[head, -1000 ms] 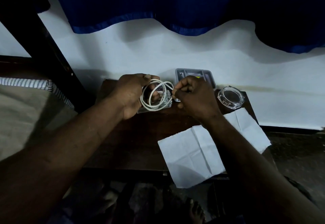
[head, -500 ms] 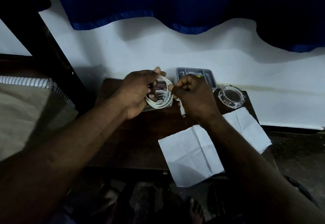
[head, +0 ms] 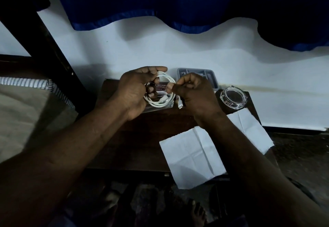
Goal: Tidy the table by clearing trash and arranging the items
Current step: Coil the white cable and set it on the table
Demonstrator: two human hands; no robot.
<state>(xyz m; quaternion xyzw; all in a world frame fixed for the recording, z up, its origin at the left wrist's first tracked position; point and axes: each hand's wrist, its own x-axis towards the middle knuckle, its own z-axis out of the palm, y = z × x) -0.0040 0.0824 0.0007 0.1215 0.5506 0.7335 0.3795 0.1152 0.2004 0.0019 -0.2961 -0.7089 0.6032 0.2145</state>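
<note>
1 head view, looking forward and down, close over table (head: 135, 148)

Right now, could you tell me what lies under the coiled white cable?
Under the white cable is a clear packet with printed text, lying on the table. The left hand covers its left part.

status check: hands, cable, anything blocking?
Left hand gripping coiled white cable. Right hand pinching its loose end, plug dangling. Coil hovers over a printed packet on the table. Nothing blocking.
</note>
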